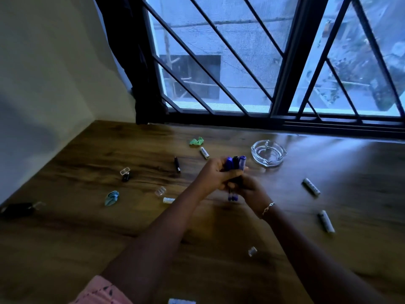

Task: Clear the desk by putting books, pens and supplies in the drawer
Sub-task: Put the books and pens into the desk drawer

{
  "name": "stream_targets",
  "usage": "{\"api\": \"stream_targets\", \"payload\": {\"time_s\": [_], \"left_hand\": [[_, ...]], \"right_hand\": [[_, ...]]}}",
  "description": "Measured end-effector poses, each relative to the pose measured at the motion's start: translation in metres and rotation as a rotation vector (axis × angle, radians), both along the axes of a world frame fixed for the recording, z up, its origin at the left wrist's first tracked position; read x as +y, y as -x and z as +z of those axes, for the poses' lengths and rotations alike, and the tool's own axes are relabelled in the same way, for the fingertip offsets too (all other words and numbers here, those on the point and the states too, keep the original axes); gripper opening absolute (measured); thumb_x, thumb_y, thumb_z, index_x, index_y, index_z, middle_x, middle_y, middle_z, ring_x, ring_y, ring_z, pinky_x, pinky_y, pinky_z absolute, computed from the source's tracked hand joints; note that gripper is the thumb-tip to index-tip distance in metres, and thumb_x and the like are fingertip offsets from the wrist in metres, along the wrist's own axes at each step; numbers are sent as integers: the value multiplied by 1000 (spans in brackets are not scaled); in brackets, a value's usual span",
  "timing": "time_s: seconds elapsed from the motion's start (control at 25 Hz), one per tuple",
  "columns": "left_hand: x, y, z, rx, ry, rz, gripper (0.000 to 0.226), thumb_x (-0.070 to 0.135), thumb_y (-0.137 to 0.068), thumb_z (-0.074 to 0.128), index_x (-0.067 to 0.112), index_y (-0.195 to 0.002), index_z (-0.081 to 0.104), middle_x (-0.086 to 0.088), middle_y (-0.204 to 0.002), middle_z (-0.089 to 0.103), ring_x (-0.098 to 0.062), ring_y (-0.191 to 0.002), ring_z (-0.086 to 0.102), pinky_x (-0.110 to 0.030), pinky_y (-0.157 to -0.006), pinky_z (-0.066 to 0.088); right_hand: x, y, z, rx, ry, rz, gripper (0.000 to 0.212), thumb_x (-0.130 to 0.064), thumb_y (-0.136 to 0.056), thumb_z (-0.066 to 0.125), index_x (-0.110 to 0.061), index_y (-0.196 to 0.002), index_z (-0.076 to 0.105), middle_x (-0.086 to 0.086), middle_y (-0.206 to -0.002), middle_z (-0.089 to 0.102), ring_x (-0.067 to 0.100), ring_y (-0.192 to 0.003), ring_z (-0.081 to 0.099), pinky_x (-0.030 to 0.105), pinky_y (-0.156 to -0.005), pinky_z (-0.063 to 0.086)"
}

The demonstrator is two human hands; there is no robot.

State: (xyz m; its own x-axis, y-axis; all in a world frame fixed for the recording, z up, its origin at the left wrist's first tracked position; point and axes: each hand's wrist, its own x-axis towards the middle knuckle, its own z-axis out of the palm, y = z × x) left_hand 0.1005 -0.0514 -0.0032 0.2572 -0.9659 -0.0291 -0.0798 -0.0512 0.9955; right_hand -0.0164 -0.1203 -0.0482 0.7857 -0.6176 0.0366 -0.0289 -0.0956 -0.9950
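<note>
Above the middle of the wooden desk [87, 227] I hold a bundle of markers [236, 161] upright, two with blue caps and one black. My left hand [215, 175] wraps the upper part of the bundle. My right hand [252, 189], with a bracelet on the wrist, grips the lower part, where blue ends stick out below. Loose on the desk lie a black pen [177, 164], white tubes [204, 152] [311, 186] [326, 221] [168, 200] and small clear caps [160, 191] [252, 251]. No drawer is in view.
A glass ashtray [268, 155] stands just right of the markers. Crumpled green paper [196, 141] and a blue wrapper [111, 197] lie on the left half. A dark object [18, 209] rests at the left edge by the wall. A barred window runs along the far edge.
</note>
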Motion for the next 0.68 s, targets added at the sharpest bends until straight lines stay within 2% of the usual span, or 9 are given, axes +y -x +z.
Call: {"api": "stream_targets", "payload": {"time_s": [0.08,0.16,0.24,0.32,0.4,0.44,0.56,0.68], "left_hand": [[1,8,-1,29,14,34,8,4,-87,61,9,-94,60,12,-66,72,-11,-53,61,-20,-45,46],[5,15,-3,62,29,56,7,8,-84,65,13,-90,63,7,-78,74,-22,-67,64,-27,-56,50],[12,27,-2,87,38,93,11,3,-86,61,14,-85,63,4,-82,74,-15,-64,65,-21,-48,50],[18,41,3,63,35,120,10,-1,-87,57,8,-87,61,-3,-91,72,-2,-61,65,-13,-48,48],[23,58,9,81,58,125,7,-1,-89,54,4,-90,60,-19,-98,70,1,-57,65,-10,-46,45],[25,68,13,99,77,121,7,0,-89,54,3,-91,60,-21,-100,69,0,-54,64,-10,-44,44],[28,100,9,132,89,150,13,3,-91,53,-4,-98,61,-19,-102,69,-5,-43,56,-15,-36,40],[37,141,-3,146,97,158,10,5,-90,55,1,-94,63,-2,-89,75,-16,-56,61,-22,-41,41]], "right_hand": [[0,7,5,-2,-7,39,29,18,-86,42,-5,-89,59,-7,-66,72,0,-66,67,14,-66,54],[1,16,9,8,-27,88,28,18,-86,43,-6,-85,59,0,-67,70,1,-65,67,19,-67,55],[5,27,12,39,-38,138,27,16,-86,44,-7,-87,59,4,-80,66,2,-67,67,25,-70,56],[9,38,16,50,-60,173,25,12,-88,43,-8,-90,58,5,-84,63,4,-70,67,25,-70,56],[13,55,18,24,-107,156,23,8,-90,42,-7,-93,59,6,-85,65,6,-72,66,25,-70,55],[15,65,19,3,-147,135,23,6,-91,41,-6,-95,59,6,-84,66,8,-73,66,25,-70,55],[25,100,21,-17,-191,105,24,4,-93,38,-6,-97,59,2,-80,69,9,-73,67,23,-67,54],[36,142,21,22,-165,115,26,7,-93,37,-7,-92,59,-1,-71,70,7,-66,67,22,-66,54]]}}
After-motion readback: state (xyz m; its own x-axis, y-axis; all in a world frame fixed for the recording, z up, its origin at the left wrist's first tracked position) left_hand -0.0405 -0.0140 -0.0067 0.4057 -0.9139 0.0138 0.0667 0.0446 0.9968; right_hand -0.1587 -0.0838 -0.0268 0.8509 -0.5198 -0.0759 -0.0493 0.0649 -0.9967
